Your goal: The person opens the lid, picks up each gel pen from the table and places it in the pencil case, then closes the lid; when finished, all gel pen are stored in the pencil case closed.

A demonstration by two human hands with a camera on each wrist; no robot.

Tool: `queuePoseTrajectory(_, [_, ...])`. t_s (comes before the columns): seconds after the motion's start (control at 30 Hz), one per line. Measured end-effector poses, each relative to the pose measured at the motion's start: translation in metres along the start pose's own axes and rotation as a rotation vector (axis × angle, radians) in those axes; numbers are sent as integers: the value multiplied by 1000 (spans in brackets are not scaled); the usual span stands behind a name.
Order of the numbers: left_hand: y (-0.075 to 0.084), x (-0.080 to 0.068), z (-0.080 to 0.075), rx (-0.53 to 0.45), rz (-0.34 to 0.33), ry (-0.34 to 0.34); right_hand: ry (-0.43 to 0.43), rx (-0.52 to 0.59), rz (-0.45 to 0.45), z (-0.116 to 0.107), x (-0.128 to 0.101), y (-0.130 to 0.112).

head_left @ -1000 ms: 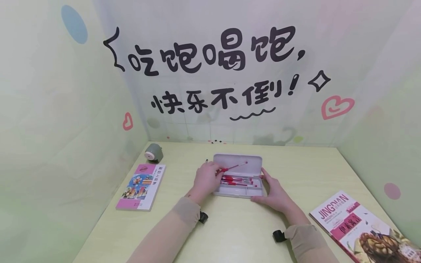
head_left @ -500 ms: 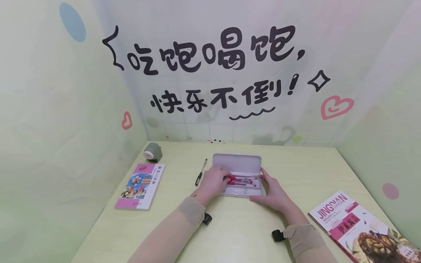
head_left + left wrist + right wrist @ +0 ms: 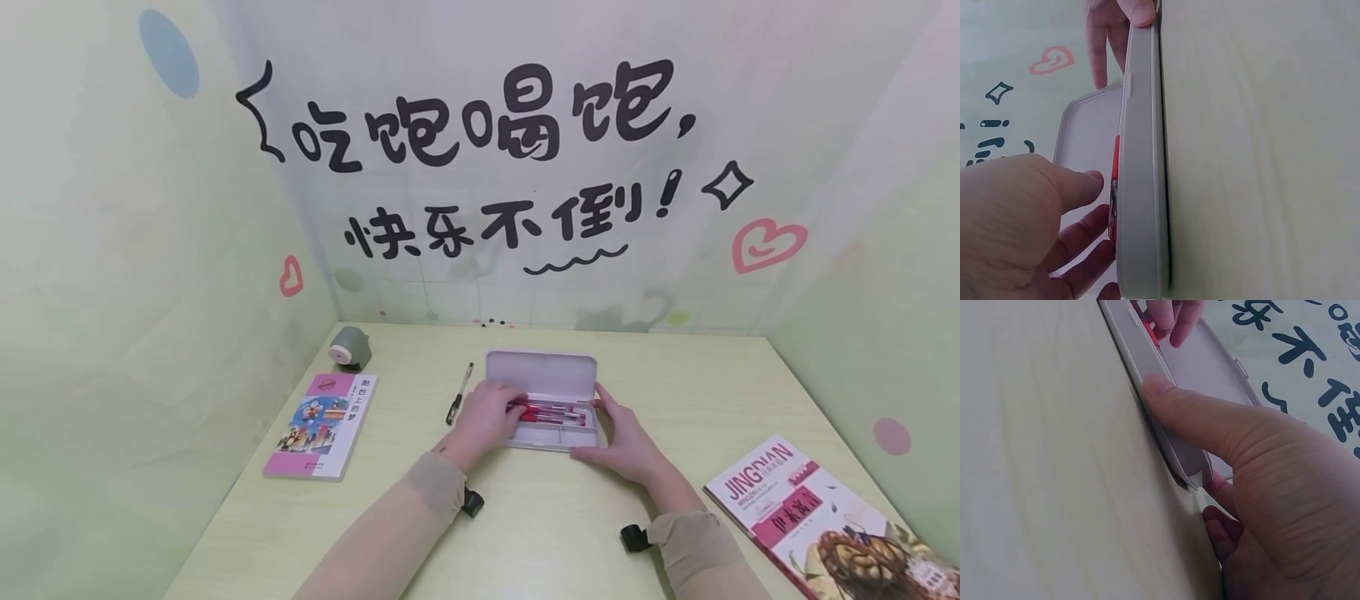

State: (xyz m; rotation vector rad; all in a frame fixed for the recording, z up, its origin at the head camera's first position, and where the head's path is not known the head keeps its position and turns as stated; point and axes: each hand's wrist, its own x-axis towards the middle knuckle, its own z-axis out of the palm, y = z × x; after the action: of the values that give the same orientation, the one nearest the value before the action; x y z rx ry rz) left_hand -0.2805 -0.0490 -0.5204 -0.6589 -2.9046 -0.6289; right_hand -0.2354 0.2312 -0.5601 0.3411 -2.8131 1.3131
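Note:
A pale metal pencil case (image 3: 542, 375) lies on the table with its lid raised. Several red pens (image 3: 553, 413) lie together in its long compartment. My left hand (image 3: 489, 417) reaches over the case's left end. In the left wrist view, its thumb stands apart from a red pen (image 3: 1114, 200), while the fingertips are at that pen and the case's rim. At the other end my right hand (image 3: 628, 442) grips the case. Its thumb (image 3: 1159, 385) presses the front wall and its other fingers are round the far side, partly hidden.
A black-gripped pen (image 3: 460, 393) lies left of the case. Farther left are a pink-and-white book (image 3: 321, 427) and a grey pencil sharpener (image 3: 350, 348). Another book (image 3: 825, 525) lies at the front right. A printed backdrop (image 3: 480, 208) stands behind the table.
My left hand has moved right and lowered a red pen into the case, then parted its thumb from it. The black-gripped pen has come into full view. My right hand stays put.

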Motion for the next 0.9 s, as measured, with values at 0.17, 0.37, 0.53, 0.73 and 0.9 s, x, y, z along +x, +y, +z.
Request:
queuePoseTrajectory(0.17, [-9, -4, -7, -47, -57, 101, 1, 0, -7, 0, 1, -2])
queuePoseTrajectory(0.37, [-33, -7, -14, -62, -207, 175, -3, 7, 1, 0, 0, -1])
queuePoseTrajectory(0.53, [-55, -14, -17, -70, -294, 196, -5, 23, 9, 0, 0, -1])
queuePoseTrajectory(0.73, [-73, -22, -14, -78, -364, 155, -2, 33, 1, 0, -1, -2])
queuePoseTrajectory(0.9, [-78, -27, -14, -78, -390, 131, -5, 26, 1, -1, -2, -2])
